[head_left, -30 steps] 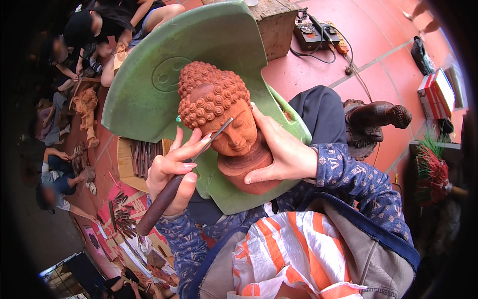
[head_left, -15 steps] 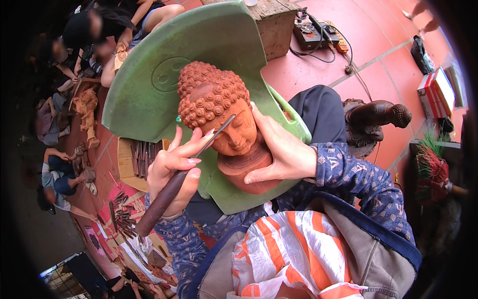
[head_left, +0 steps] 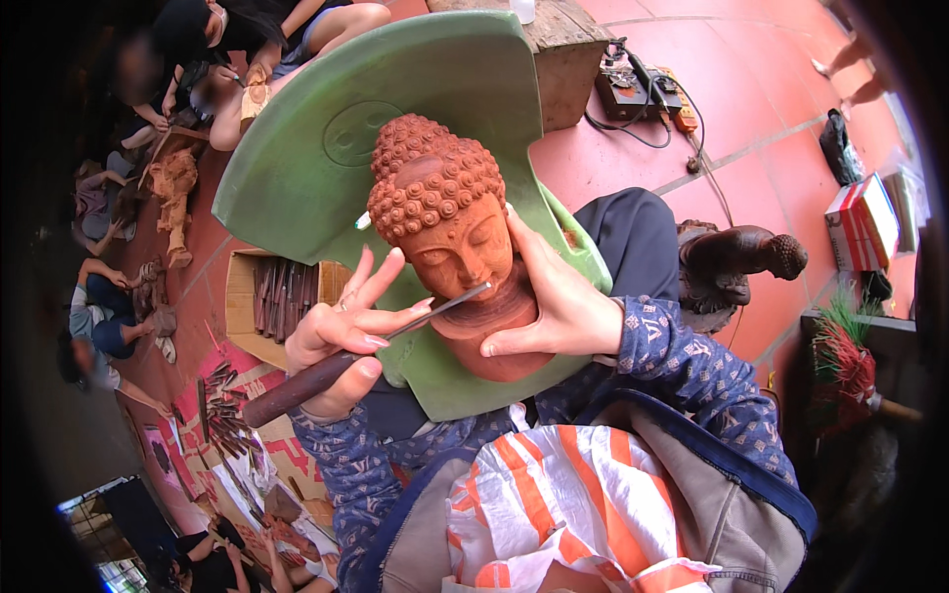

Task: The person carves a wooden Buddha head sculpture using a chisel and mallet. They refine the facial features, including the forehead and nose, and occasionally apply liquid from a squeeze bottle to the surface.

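A reddish-brown carved wooden Buddha head (head_left: 457, 242) with tight curls stands tilted on a green plastic chair (head_left: 297, 168) in front of me. My left hand (head_left: 341, 331) is closed around a carving chisel (head_left: 304, 388), its dark wooden handle pointing down to the left. The thin metal blade reaches across the lower face, with its tip by the mouth and chin; whether it touches the wood I cannot tell. My right hand (head_left: 565, 311) grips the carving from the right, fingers along the cheek and thumb across the neck and base.
An orange-striped white sack (head_left: 573, 494) covers my lap. A cardboard box of chisels (head_left: 259, 326) stands to the left, with loose tools (head_left: 232, 425) nearby. A dark carved figure (head_left: 732, 262) lies at right. Wired black device (head_left: 638, 96) beyond. Other people sit at far left.
The chisel's tip has moved down the face from the brow and eye area to near the mouth. My left hand has shifted lower with it; my right hand keeps its hold.
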`<state>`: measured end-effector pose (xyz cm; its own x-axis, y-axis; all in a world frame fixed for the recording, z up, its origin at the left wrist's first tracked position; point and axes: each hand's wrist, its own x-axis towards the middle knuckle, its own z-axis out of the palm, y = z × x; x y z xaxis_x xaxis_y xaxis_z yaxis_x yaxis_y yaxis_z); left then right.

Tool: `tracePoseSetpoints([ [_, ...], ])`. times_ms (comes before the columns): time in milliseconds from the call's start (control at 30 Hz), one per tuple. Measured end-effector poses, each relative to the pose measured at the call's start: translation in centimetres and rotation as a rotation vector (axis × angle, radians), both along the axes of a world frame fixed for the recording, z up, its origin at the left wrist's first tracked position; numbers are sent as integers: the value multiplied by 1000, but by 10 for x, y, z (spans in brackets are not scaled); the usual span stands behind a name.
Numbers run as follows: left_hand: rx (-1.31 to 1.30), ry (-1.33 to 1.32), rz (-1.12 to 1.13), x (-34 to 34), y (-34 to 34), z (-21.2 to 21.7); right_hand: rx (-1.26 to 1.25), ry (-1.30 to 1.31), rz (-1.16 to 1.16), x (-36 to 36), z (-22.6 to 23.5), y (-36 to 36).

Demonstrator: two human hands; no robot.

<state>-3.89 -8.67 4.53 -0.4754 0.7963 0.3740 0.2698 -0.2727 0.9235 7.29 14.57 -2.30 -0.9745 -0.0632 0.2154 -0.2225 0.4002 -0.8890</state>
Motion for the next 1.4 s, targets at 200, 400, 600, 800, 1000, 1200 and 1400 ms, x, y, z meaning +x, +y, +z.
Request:
tracePoseSetpoints([
  [200, 169, -57, 420, 12, -37, -13, -1, -16, 15, 1, -1, -1],
  [400, 258, -43, 555, 13, -56, -20, -39, -66, 47, 0, 0, -1],
  [600, 218, -29, 556, 15, -46, -16, -77, -53, 62, -2, -3, -1],
  [800, 189, -45, 514, 16, -38, -12, -40, -52, 61, -3, -2, 0],
  [1000, 192, -11, 348, 15, -22, -11, -62, -43, 61, -3, -3, -1],
  [1200, 186, -98, 227, 19, 8, -10, -65, -39, 55, -2, -4, -1],
  [1400, 175, -70, 183, 19, 18, -24, -43, -76, 52, -1, 2, -1],
])
